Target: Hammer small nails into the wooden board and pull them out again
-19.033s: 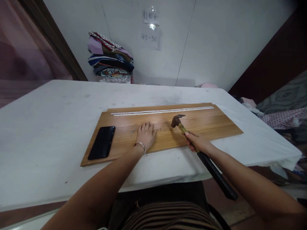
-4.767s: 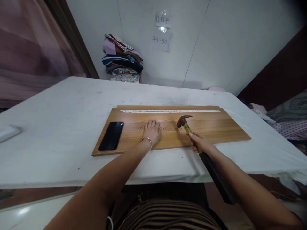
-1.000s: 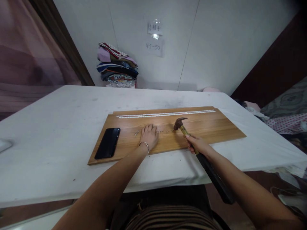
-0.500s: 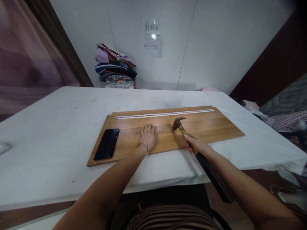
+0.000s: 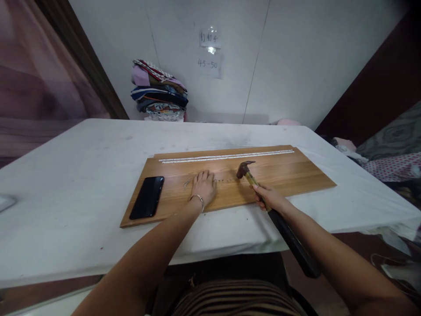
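Black and brown stripes cover the person's garment point(image 5: 240, 300), below the near edge of the wooden board point(image 5: 283, 171). The hammer point(image 5: 279, 219) slants across that edge, its thick black grip sticking out toward the person and its rusty, curved claw head above the board's middle. Whether the head touches the wood is hard to tell. The right hand point(image 5: 268, 196) is closed around the hammer's yellowish neck, fingers curled beneath, at the board's near edge; its forearm reaches in from the board's near right.

Palm down, the left hand point(image 5: 204, 186) rests on the board left of the hammer head, opened flat with the fingers slightly spread and gripping nothing that shows. Its forearm comes from the board's near left, a shiny metal bracelet point(image 5: 200, 200) at the wrist.

On the board's left end lies a glossy black phone point(image 5: 147, 197); between it and the left hand are thin, silvery loose nails point(image 5: 187, 182). Small dark points point(image 5: 225, 180) form a row between the hands. Two narrow white strips point(image 5: 226, 156) run along the board's far side. Under the board spreads white, lightly stained cloth point(image 5: 72, 184). Beyond stands a stack of folded fabrics point(image 5: 159, 90).
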Motion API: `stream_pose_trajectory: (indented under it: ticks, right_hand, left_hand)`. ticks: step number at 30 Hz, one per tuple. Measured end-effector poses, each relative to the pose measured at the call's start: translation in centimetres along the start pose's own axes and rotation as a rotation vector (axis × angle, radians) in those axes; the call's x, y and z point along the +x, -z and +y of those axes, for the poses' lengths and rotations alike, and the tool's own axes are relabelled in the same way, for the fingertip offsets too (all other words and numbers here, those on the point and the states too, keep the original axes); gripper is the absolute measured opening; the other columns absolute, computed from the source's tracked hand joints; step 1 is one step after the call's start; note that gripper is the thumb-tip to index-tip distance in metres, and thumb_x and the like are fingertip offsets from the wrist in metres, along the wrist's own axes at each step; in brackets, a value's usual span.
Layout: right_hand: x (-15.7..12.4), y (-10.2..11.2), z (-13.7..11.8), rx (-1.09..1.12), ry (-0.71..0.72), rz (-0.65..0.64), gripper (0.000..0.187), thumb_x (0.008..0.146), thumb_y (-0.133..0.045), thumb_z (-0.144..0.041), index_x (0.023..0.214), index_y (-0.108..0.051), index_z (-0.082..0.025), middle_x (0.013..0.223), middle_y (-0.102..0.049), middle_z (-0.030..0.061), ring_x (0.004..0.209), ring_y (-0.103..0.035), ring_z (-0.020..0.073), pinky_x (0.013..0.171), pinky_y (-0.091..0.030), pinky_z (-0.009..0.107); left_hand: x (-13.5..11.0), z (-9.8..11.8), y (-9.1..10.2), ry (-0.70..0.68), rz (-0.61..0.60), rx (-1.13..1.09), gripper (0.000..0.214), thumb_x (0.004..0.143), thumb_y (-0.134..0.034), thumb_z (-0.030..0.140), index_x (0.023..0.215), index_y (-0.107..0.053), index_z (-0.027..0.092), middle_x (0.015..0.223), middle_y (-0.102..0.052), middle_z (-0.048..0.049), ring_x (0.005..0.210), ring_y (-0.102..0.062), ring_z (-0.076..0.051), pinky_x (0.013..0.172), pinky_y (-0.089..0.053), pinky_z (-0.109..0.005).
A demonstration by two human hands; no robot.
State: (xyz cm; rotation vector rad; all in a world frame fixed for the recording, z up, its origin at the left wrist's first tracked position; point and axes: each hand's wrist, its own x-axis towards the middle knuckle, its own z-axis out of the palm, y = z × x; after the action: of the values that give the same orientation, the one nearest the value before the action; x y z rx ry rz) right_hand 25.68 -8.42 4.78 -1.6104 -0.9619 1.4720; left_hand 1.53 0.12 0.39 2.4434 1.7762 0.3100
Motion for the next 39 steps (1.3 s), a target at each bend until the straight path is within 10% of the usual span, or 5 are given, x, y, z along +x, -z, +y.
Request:
stream_pose_trajectory:
  ticks: [39]
  right_hand:
    - [0.09,-0.08,0.48,0.002,0.025,-0.012,0.052,0.073,-0.075,-0.065,0.079,-0.044,-0.024,0.053,-0.051,-0.0084,0.037,-0.043,0.0074,0.035,-0.03,0.021]
  left_hand:
    - [0.11,-0.04,-0.01,-0.003,-0.004,0.028,0.04,0.105,-0.038,0.031,0.132,-0.065,0.019,0.148,-0.058,-0.0128,0.139,-0.048,-0.028,0.119,-0.034,-0.045]
